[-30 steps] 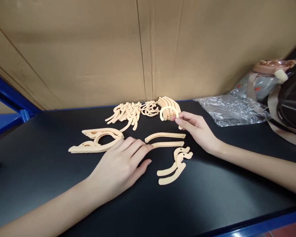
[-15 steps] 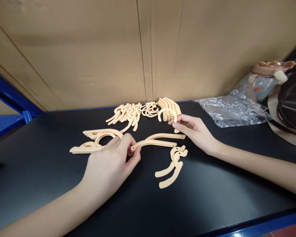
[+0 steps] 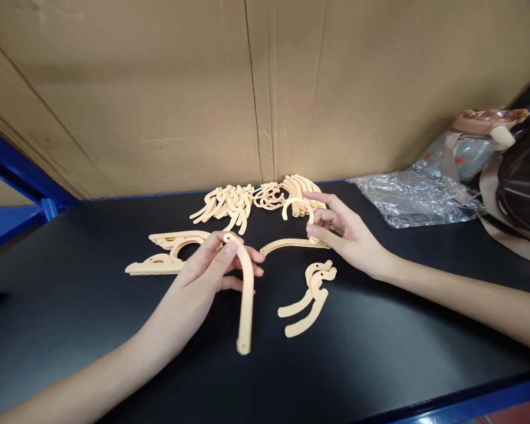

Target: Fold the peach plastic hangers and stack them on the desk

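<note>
My left hand (image 3: 212,265) pinches a long curved beige hanger arm (image 3: 246,300) near its holed upper end; the arm hangs down toward me, above the table. Between the thumb and fingers of my right hand (image 3: 340,229) is a beige hook (image 3: 302,203), its curve facing left. A second curved hanger arm (image 3: 287,242) lies on the table between the hands. Two S-shaped beige pieces (image 3: 309,315) overlap nearer to me. Left of my left hand lie folded beige hangers (image 3: 154,266), partly covered by that hand.
On the black table (image 3: 371,341), a heap of S-shaped pieces (image 3: 227,203), a small pile of hooks (image 3: 269,196) and a stack of arms (image 3: 298,188) lie at the back. Clear plastic wrap (image 3: 406,197), a strapped bottle (image 3: 472,147) and a dark bag (image 3: 521,176) occupy the right. Cardboard (image 3: 181,100) stands behind.
My left hand has lifted the curved arm and turned it from lying sideways to pointing toward me. The hook in my right hand has dropped slightly, and that hand's fingers have shifted.
</note>
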Demonstrator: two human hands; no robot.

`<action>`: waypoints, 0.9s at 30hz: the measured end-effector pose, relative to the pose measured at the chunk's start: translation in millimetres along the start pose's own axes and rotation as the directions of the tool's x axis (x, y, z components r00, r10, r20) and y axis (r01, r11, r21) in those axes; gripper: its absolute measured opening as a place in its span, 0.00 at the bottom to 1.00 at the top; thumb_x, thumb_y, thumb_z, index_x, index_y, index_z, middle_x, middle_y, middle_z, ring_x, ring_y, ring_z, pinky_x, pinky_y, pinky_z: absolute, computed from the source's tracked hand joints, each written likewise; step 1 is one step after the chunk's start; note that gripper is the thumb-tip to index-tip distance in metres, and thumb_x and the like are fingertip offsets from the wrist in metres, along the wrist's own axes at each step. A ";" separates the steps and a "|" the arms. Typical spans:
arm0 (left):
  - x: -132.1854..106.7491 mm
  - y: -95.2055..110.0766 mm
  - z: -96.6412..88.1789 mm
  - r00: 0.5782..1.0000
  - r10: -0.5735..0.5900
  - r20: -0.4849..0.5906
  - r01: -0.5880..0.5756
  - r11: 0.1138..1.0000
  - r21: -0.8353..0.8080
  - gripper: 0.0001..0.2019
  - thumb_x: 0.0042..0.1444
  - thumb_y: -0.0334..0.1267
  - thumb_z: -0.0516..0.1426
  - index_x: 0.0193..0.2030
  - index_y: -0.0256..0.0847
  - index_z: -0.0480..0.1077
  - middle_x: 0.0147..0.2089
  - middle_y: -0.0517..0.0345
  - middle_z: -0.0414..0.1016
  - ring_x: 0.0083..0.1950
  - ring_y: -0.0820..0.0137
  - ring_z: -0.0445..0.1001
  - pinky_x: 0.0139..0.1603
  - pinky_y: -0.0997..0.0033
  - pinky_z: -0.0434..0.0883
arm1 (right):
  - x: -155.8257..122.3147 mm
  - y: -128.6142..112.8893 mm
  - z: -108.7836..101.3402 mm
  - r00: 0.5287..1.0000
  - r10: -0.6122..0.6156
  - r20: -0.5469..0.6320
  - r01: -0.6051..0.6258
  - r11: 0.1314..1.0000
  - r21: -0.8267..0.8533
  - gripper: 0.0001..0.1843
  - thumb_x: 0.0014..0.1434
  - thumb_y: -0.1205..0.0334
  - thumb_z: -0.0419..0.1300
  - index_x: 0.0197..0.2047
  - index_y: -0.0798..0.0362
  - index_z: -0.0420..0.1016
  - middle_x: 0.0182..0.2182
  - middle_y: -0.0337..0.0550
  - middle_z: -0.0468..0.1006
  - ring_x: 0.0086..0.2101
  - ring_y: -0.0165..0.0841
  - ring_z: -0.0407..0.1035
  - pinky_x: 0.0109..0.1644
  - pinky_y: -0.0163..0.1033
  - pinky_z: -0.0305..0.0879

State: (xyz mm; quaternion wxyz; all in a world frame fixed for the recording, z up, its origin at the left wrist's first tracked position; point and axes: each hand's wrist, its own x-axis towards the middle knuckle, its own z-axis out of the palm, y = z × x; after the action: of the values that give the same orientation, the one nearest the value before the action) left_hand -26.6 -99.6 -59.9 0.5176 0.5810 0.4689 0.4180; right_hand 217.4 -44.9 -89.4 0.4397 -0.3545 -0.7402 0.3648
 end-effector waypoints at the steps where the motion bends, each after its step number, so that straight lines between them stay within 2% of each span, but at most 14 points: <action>1: -0.5 0.6 0.8 0.999 -0.049 0.024 0.050 0.998 -0.031 0.12 0.66 0.45 0.50 0.38 0.39 0.64 0.38 0.57 0.75 0.37 0.71 0.76 0.35 0.73 0.78 | 0.0 0.0 0.0 1.000 -0.011 0.008 0.012 1.000 -0.022 0.23 0.64 0.62 0.57 0.61 0.46 0.60 0.30 0.34 0.69 0.32 0.30 0.65 0.41 0.40 0.63; 2: -0.6 0.9 1.5 0.994 -0.099 0.052 0.102 0.994 -0.048 0.12 0.65 0.45 0.51 0.37 0.39 0.64 0.36 0.58 0.75 0.34 0.72 0.76 0.33 0.73 0.78 | -0.1 0.0 0.0 1.000 -0.020 0.013 0.020 0.999 -0.040 0.21 0.64 0.62 0.57 0.60 0.46 0.63 0.31 0.35 0.69 0.33 0.30 0.66 0.41 0.40 0.63; 4: -0.2 1.0 2.4 0.978 -0.178 0.109 0.182 0.983 -0.031 0.13 0.64 0.48 0.52 0.37 0.39 0.64 0.29 0.62 0.73 0.25 0.75 0.71 0.23 0.77 0.73 | -0.2 0.2 -0.1 1.000 -0.026 0.010 0.027 0.998 -0.063 0.18 0.63 0.61 0.58 0.57 0.47 0.67 0.32 0.37 0.70 0.33 0.30 0.66 0.40 0.40 0.63; 7: -1.2 0.2 2.3 0.961 -0.222 0.165 0.202 0.971 0.128 0.16 0.63 0.52 0.50 0.41 0.41 0.65 0.23 0.67 0.68 0.16 0.79 0.59 0.12 0.82 0.58 | -0.5 0.5 -0.6 1.000 -0.003 0.009 0.004 0.995 -0.096 0.12 0.62 0.58 0.59 0.49 0.49 0.73 0.34 0.38 0.72 0.33 0.30 0.66 0.36 0.38 0.62; 8: -2.5 -0.6 1.8 0.963 -0.200 0.179 0.162 0.965 0.208 0.16 0.64 0.53 0.49 0.41 0.41 0.65 0.22 0.67 0.66 0.15 0.79 0.57 0.12 0.82 0.56 | -0.7 0.6 -0.9 1.000 0.008 0.012 -0.007 0.994 -0.111 0.11 0.62 0.57 0.60 0.47 0.49 0.75 0.34 0.39 0.74 0.32 0.30 0.65 0.34 0.37 0.61; 10: -6.3 -3.1 0.2 0.972 -0.093 0.217 -0.001 0.916 0.400 0.17 0.65 0.52 0.46 0.38 0.41 0.66 0.20 0.68 0.63 0.16 0.79 0.58 0.16 0.80 0.57 | -1.1 0.6 -1.6 1.000 0.019 0.019 -0.017 0.991 -0.134 0.10 0.61 0.56 0.61 0.44 0.48 0.78 0.33 0.38 0.76 0.29 0.28 0.63 0.30 0.36 0.58; 13: -11.8 -9.4 -1.9 0.940 0.123 0.317 -0.310 0.694 0.650 0.19 0.67 0.46 0.45 0.27 0.41 0.63 0.18 0.68 0.58 0.19 0.78 0.57 0.21 0.78 0.54 | -2.3 -1.0 -1.6 1.000 -0.005 0.021 0.008 0.994 -0.111 0.10 0.60 0.56 0.63 0.43 0.47 0.80 0.33 0.37 0.77 0.28 0.27 0.64 0.31 0.35 0.59; 16: -12.9 -15.8 -0.9 0.873 0.273 0.404 -0.488 0.495 0.719 0.15 0.67 0.40 0.46 0.30 0.41 0.63 0.21 0.68 0.59 0.19 0.78 0.56 0.21 0.75 0.51 | -4.7 -6.2 1.4 0.999 -0.022 0.034 0.023 0.999 -0.023 0.11 0.61 0.57 0.62 0.46 0.48 0.80 0.36 0.39 0.78 0.35 0.29 0.70 0.39 0.36 0.65; 18: -10.9 -18.9 1.5 0.833 0.340 0.436 -0.550 0.428 0.717 0.10 0.66 0.37 0.47 0.33 0.42 0.63 0.22 0.69 0.60 0.20 0.78 0.58 0.22 0.75 0.52 | -6.8 -10.8 4.7 0.997 -0.004 0.075 0.002 1.000 0.028 0.12 0.62 0.57 0.61 0.48 0.47 0.79 0.37 0.39 0.78 0.37 0.30 0.71 0.41 0.36 0.67; 20: -8.4 -20.8 4.1 0.812 0.379 0.444 -0.576 0.393 0.716 0.07 0.64 0.35 0.49 0.34 0.42 0.62 0.22 0.69 0.59 0.20 0.78 0.57 0.22 0.75 0.52 | -8.5 -14.7 7.8 0.992 0.022 0.121 -0.028 0.998 0.054 0.12 0.62 0.57 0.61 0.49 0.47 0.78 0.37 0.39 0.78 0.37 0.29 0.72 0.40 0.36 0.68; 24: -5.6 -21.8 6.1 0.790 0.400 0.465 -0.604 0.375 0.703 0.06 0.63 0.32 0.49 0.34 0.41 0.62 0.22 0.68 0.59 0.23 0.76 0.59 0.23 0.75 0.53 | -9.8 -16.1 11.1 0.987 0.032 0.154 -0.045 0.995 0.085 0.13 0.62 0.60 0.61 0.51 0.47 0.75 0.36 0.39 0.77 0.35 0.29 0.72 0.39 0.36 0.71; 27: -4.4 -20.0 5.7 0.761 0.401 0.510 -0.643 0.358 0.677 0.07 0.65 0.32 0.48 0.36 0.41 0.64 0.25 0.65 0.64 0.28 0.73 0.62 0.27 0.74 0.57 | -10.3 -13.0 12.4 0.980 0.036 0.194 -0.076 0.977 0.201 0.22 0.61 0.63 0.62 0.57 0.44 0.68 0.37 0.38 0.75 0.37 0.29 0.73 0.38 0.35 0.73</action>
State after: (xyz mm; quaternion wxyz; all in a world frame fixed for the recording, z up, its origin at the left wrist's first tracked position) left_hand -24.2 -104.6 -80.4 0.0766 0.9189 0.3237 0.2121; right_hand 207.2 -62.7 -86.6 0.3915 -0.2911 -0.7262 0.4844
